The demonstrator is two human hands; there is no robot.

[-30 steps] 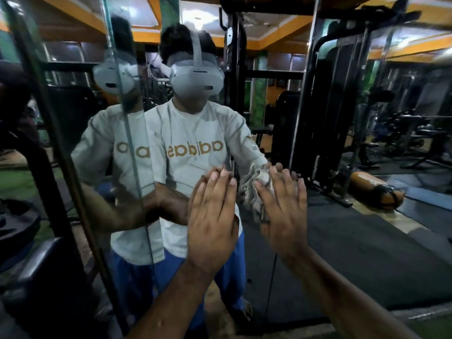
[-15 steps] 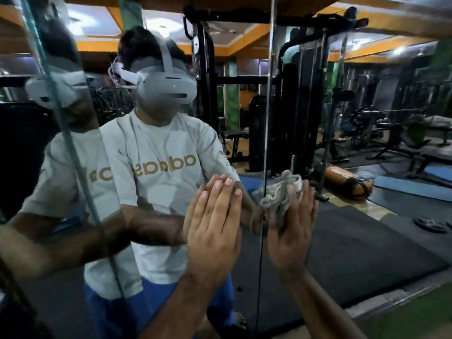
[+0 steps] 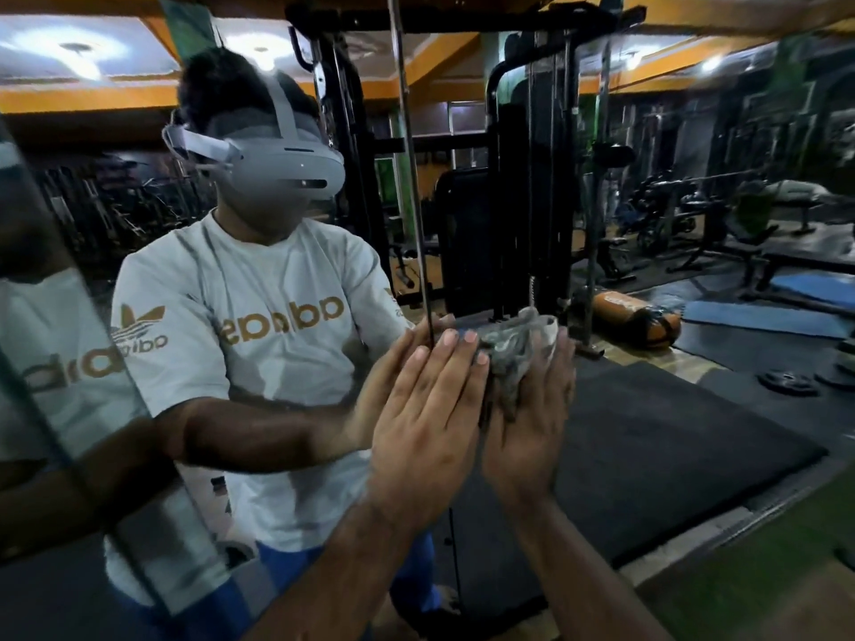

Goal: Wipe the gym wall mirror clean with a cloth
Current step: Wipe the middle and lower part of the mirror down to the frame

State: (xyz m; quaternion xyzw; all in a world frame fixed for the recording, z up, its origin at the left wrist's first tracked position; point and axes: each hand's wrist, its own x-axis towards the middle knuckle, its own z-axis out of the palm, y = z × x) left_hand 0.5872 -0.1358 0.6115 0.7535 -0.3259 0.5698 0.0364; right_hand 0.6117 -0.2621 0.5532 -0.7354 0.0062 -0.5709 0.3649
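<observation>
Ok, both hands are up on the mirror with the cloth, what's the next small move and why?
Probably sweep the right hand sideways across the mirror, keeping the cloth pressed flat. The cloth sits bunched between that palm and the glass, and the left hand lies flat beside it, seemingly bracing.

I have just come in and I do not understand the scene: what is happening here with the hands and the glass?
A person is cleaning a gym wall mirror. The right hand presses a crumpled grey cloth flat against the glass, fingers straight. The left hand lies open on the mirror just beside it, fingers straight, holding nothing. Both hands sit near a vertical seam between mirror panels. The glass reflects the person and gym machines.
</observation>
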